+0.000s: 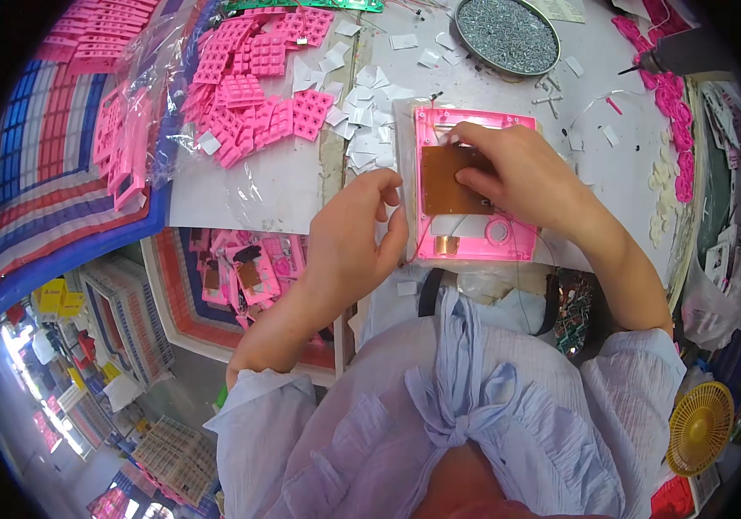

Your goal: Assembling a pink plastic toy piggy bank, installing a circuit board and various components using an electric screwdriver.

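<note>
A pink plastic casing (522, 246) lies face down on the table in front of me, with thin wires trailing from it. Over its middle sits a flat brown circuit board (444, 192). My right hand (526, 169) grips this board, thumb on its face and index finger at its upper edge; the other fingers are mostly hidden. Just left of the casing, my left hand (357, 225) hovers with loosely curled fingers, thumb and fingertips apart, and nothing visible between them. A small copper-coloured piece (446, 245) shows at the casing's lower left.
Pink button pads (253, 82) are heaped at the far left, beside scattered white paper pieces (370, 112). A round tray (459, 30) of small screws stands at the back. A dark tool (690, 54) juts in at right. Below left, a bin (167, 298) holds pink casings.
</note>
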The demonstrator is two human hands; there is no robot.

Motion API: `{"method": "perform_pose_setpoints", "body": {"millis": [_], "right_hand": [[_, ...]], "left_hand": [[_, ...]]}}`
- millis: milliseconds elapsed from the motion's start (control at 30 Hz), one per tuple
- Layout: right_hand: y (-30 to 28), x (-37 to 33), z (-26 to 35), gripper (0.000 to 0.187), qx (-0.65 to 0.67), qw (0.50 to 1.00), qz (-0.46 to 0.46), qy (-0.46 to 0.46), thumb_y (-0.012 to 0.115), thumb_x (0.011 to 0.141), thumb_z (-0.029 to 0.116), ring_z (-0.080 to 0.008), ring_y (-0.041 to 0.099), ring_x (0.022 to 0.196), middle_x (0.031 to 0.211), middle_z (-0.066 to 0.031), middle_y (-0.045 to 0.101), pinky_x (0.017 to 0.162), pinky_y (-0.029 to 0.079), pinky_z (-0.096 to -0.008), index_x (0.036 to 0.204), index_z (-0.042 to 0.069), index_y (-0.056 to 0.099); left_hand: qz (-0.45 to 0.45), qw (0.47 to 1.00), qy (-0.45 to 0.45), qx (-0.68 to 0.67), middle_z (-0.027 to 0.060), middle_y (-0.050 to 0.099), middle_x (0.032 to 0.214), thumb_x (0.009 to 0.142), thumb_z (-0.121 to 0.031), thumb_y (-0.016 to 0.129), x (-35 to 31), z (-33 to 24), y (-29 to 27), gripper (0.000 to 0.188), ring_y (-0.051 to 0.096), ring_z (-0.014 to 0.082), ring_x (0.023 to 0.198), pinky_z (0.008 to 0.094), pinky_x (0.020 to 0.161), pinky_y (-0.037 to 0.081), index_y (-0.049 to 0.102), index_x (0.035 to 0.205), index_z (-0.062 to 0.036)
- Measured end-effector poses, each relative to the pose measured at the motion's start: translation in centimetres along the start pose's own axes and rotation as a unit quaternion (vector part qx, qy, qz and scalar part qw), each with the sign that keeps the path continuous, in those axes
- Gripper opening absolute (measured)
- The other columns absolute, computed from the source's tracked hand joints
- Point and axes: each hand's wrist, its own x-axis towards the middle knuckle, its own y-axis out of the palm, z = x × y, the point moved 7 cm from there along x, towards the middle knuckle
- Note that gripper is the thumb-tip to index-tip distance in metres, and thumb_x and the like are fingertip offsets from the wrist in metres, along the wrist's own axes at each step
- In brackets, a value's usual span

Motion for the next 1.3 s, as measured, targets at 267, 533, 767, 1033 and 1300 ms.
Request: {"method": "perform_pose_setpoints", "body": {"millis": [267, 533, 767, 1033, 1300], "right_hand": [[-0.5, -0.3, -0.2, 0.041, 0.026, 0.999, -0.013, 0.041, 0.072, 0.086, 0.014, -0.0384, 0.069, 0.095, 0.101, -0.0210, 0.072, 0.084, 0.054, -0.0451, 0.124, 0.001, 0.063], [-0.8, 0.9, -0.1, 0.041, 0.012, 0.999, 0.016, 0.033, 0.073, 0.086, 0.015, -0.0378, 0.070, 0.094, 0.101, -0.0201, 0.072, 0.082, 0.055, -0.0446, 0.122, 0.001, 0.062], [-0.4, 0.1, -0.5, 0.037, 0.027, 0.998, 0.010, 0.063, 0.073, 0.086, 0.015, -0.0375, 0.071, 0.092, 0.097, -0.0210, 0.072, 0.081, 0.055, -0.0441, 0.118, 0.000, 0.063], [-0.3, 0.6, 0.8, 0.036, -0.028, 0.999, 0.027, 0.028, 0.071, 0.089, 0.015, -0.0394, 0.069, 0.092, 0.096, -0.0213, 0.072, 0.080, 0.053, -0.0465, 0.120, 0.001, 0.060], [0.0, 0.6, 1.1, 0.035, -0.071, 0.997, 0.030, 0.026, 0.071, 0.088, 0.014, -0.0408, 0.067, 0.090, 0.093, -0.0212, 0.071, 0.078, 0.051, -0.0488, 0.118, 0.001, 0.057]], "left_hand": [[0.011, 1.000, -0.008, -0.014, 0.0114, 0.066, 0.095, 0.086, 0.004, 0.065, -0.2, 0.4, 0.1, 0.032, 0.065, 0.0192, 0.076, 0.0310, 0.071, 0.053, 0.057, 0.116, -0.0005], [-0.005, 1.000, 0.000, -0.026, 0.0105, 0.066, 0.095, 0.086, 0.004, 0.065, -0.4, 0.5, -0.3, 0.030, 0.065, 0.0173, 0.076, 0.0295, 0.072, 0.053, 0.058, 0.115, 0.0001], [0.004, 0.999, -0.038, -0.035, 0.0104, 0.066, 0.095, 0.088, 0.003, 0.066, -1.2, 1.4, -1.0, 0.028, 0.064, 0.0155, 0.076, 0.0289, 0.072, 0.053, 0.059, 0.115, -0.0001], [-0.004, 0.999, -0.018, -0.050, 0.0094, 0.064, 0.090, 0.086, -0.002, 0.068, -1.4, 1.8, -0.2, 0.028, 0.062, 0.0200, 0.071, 0.0333, 0.066, 0.052, 0.060, 0.113, -0.0015], [0.024, 0.999, 0.033, -0.019, 0.0102, 0.067, 0.100, 0.082, 0.003, 0.071, -1.2, 1.3, 0.0, 0.032, 0.067, 0.0229, 0.084, 0.0324, 0.074, 0.055, 0.064, 0.113, -0.0021]]}}
